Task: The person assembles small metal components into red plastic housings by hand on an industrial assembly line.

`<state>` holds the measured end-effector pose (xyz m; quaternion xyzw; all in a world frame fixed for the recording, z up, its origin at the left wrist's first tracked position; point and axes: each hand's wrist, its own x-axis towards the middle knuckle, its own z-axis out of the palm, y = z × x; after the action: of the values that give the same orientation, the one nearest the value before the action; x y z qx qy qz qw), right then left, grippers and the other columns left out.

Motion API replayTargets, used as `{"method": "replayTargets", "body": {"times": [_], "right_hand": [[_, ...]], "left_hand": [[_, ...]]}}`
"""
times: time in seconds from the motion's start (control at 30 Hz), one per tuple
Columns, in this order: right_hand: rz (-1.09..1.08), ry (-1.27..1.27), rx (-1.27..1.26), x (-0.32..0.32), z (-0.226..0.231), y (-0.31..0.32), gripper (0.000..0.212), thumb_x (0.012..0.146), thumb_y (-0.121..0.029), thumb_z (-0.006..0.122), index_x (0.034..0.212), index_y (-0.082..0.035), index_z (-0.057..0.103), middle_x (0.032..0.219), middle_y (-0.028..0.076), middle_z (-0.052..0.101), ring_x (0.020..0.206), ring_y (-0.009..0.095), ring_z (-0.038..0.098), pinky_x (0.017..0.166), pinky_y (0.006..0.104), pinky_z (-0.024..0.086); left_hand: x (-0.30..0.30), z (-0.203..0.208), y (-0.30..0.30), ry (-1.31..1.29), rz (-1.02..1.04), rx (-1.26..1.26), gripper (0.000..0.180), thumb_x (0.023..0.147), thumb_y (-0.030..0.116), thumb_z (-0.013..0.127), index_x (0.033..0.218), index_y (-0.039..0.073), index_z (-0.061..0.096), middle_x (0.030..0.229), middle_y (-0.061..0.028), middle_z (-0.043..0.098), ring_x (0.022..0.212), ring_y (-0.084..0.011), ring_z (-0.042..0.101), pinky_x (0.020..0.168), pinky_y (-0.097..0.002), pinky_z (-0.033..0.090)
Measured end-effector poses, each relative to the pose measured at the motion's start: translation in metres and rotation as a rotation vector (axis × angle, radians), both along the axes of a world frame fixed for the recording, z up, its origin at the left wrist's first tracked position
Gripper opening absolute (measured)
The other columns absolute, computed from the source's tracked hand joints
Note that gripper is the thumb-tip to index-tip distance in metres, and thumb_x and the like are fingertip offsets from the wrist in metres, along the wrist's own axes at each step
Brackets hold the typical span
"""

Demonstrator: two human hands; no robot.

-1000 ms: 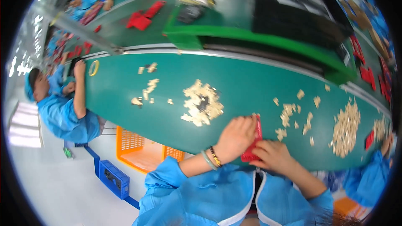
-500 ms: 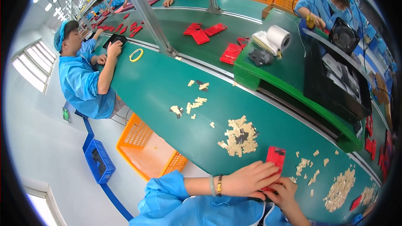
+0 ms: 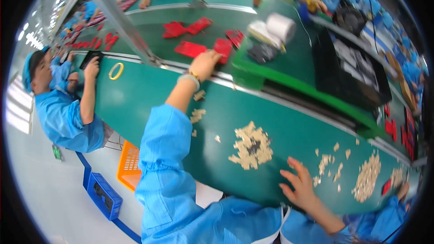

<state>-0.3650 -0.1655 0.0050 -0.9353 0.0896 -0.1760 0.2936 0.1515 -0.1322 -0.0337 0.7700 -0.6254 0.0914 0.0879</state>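
Fingers of your left hand [image 3: 204, 66] have left the near side for the far red pieces [image 3: 223, 45], grip unclear, while your right hand [image 3: 302, 187] spreads empty over the green table [image 3: 298, 131], apparently putting you between pieces.

Left hand [image 3: 205, 66] at red pieces [image 3: 223, 46]

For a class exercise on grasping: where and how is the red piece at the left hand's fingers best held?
Probably by its long side edges, from above: the red piece looks thin and lies flat, its top mostly uncovered beyond the left hand.
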Motion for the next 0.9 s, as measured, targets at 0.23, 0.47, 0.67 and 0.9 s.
{"method": "replayTargets", "body": {"times": [0.23,0.47,0.67,0.9], "right_hand": [[-0.110,-0.085,-0.150,-0.033,-0.011,-0.015,0.046,0.075,-0.013,0.074,0.119,-0.010,0.062,0.138,0.022,0.048,0.121,0.041,0.052,0.098,0.0523,0.041],[-0.117,0.042,-0.209,-0.044,-0.019,-0.003,0.056,0.084,-0.039,0.066,0.134,-0.015,0.054,0.148,0.023,0.038,0.137,0.044,0.035,0.110,0.0579,0.027],[0.292,0.225,-0.259,-0.072,-0.026,-0.018,0.054,0.081,-0.041,0.070,0.129,-0.017,0.058,0.146,0.007,0.046,0.137,0.029,0.041,0.113,0.0516,0.029],[0.631,-0.021,0.129,-0.050,-0.044,-0.024,0.026,0.086,-0.025,0.068,0.108,-0.010,0.068,0.130,0.006,0.060,0.120,0.028,0.057,0.108,0.0459,0.039]], "left_hand": [[-0.126,0.083,0.028,-0.335,0.062,-0.231,0.015,0.071,0.001,0.058,0.085,0.006,0.056,0.084,-0.0100,0.054,0.083,-0.0285,0.057,0.072,-0.0388,0.050],[-0.329,0.060,0.088,0.181,-0.286,-0.185,0.025,0.073,0.005,0.059,0.098,0.004,0.061,0.093,-0.0121,0.060,0.086,-0.0269,0.063,0.068,-0.0338,0.054],[-0.240,0.013,0.049,0.522,0.104,-0.169,0.021,0.077,0.004,0.070,0.097,0.005,0.063,0.098,-0.0106,0.060,0.097,-0.0311,0.057,0.081,-0.0394,0.049],[-0.215,0.015,0.043,0.471,-0.085,-0.110,0.010,0.082,0.002,0.067,0.089,0.001,0.060,0.093,-0.0099,0.059,0.089,-0.0248,0.058,0.077,-0.0345,0.048]]}}
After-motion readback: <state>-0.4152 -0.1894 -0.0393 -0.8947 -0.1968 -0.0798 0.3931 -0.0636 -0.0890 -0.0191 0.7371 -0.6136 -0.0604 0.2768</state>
